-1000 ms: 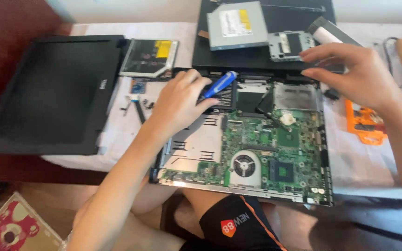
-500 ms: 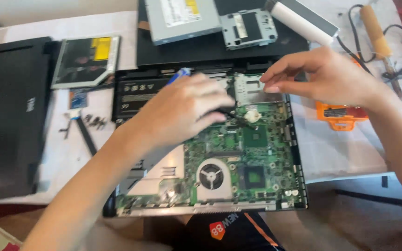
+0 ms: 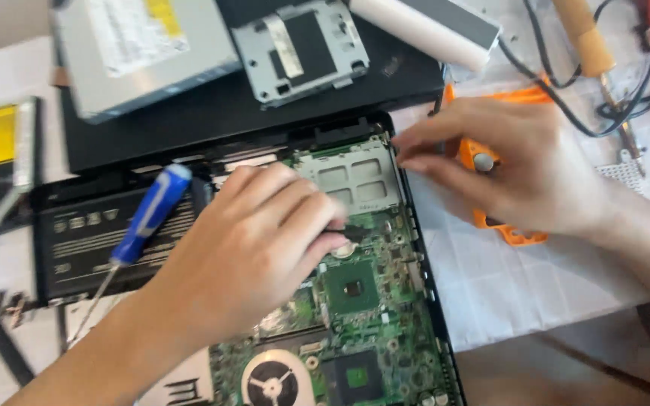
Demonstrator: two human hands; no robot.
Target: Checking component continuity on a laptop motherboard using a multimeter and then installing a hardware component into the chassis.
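While the left hand (image 3: 253, 252) lies palm-down over the green motherboard (image 3: 355, 331), its fingers (image 3: 306, 214) curl in narrow, tips pressed close together at a small dark part next to the round coin cell; whether they actually pinch anything I can't tell, the knuckles hide it. The right hand (image 3: 520, 169) sits at the laptop's right edge, thumb and forefinger drawn almost together near the corner of the silver card-slot cover (image 3: 355, 177), w/ nothing visibly held between them.

The board itself sits in the opened black laptop base (image 3: 426, 278), roughly centre frame, fan (image 3: 272, 380) at the bottom edge and the square chip (image 3: 351, 289) just below the left fingertips. My read: it's light, stiff and fragile (thin board, tiny soldered parts, sharp pins underneath prob.), so it should be taken by its bare edges or the metal cover, not by chips or connectors, and flexed as little as poss.

Further out: a blue-handled screwdriver (image 3: 148, 214) rests on the black battery (image 3: 107, 237) left of the hand. Behind, on a black panel, lie a grey optical drive (image 3: 141, 53) and a metal drive caddy (image 3: 302, 49). An orange tool (image 3: 502, 225) sits under the right hand on the white cloth (image 3: 520, 286), and a wooden-handled soldering iron (image 3: 592, 49) w/ black cables lies top right.
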